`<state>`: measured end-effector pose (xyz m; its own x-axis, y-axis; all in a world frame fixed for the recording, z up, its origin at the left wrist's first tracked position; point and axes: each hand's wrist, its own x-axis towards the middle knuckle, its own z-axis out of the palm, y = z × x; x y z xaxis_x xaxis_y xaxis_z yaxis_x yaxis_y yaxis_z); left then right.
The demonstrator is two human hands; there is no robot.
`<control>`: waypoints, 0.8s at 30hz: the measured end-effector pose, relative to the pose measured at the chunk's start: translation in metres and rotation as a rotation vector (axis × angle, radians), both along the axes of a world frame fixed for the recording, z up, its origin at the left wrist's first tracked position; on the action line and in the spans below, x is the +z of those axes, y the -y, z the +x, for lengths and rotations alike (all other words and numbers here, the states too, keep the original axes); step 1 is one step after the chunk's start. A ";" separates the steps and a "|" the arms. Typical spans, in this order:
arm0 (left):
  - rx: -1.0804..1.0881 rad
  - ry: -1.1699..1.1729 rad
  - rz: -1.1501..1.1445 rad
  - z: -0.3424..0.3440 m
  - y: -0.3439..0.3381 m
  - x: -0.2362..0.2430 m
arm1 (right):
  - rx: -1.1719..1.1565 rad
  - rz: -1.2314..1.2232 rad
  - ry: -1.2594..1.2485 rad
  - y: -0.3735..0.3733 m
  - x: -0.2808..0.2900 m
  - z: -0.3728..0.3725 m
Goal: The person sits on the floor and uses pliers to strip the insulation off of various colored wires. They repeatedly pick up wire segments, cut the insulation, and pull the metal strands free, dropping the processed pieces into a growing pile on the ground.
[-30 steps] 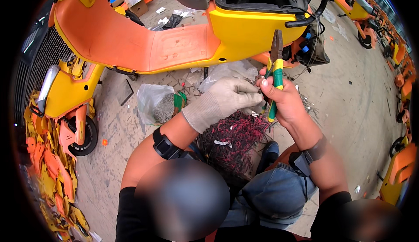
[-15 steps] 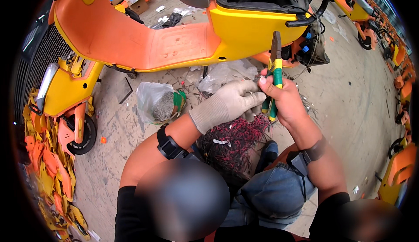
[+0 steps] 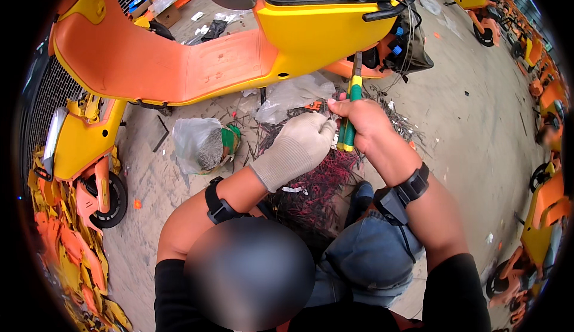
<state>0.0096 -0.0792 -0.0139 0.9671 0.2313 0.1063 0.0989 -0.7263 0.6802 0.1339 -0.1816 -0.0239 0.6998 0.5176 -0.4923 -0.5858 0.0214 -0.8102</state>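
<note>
My right hand (image 3: pixel 368 121), bare, is wrapped round a pair of pliers (image 3: pixel 353 113) with green and yellow handles; their metal jaws point away from me. Just left of them is my left hand (image 3: pixel 302 140) in a pale knitted glove, its fingers curled closed. A small whitish bit shows by its fingertips, too small to name. Below both hands lies a heap of red and black wire pieces (image 3: pixel 314 188) on the floor between my legs.
An orange and yellow scooter (image 3: pixel 323 36) stands in front of me. At left is a clear plastic bag (image 3: pixel 191 140) holding thin grey wire, beside a green roll (image 3: pixel 230 140). Another plastic sheet (image 3: pixel 296 99) lies under the scooter. Orange and yellow panels (image 3: pixel 69 236) are piled far left.
The view has shifted, so the scooter sits farther left. My left hand has drawn back slightly and its fingers have curled in. The pliers have moved with my right hand, slightly nearer me.
</note>
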 end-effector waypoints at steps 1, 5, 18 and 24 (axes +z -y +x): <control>0.039 -0.012 0.008 -0.001 0.002 0.001 | -0.017 -0.020 0.018 0.001 -0.002 0.003; -0.165 0.011 -0.109 -0.026 0.019 0.018 | -0.182 -0.272 0.289 0.011 -0.016 0.046; 0.034 -0.090 -0.867 -0.008 -0.033 0.019 | 0.115 -0.071 0.791 0.022 0.016 0.004; -0.076 -0.104 -0.811 0.001 -0.026 0.014 | 0.121 0.158 0.513 0.011 0.030 -0.018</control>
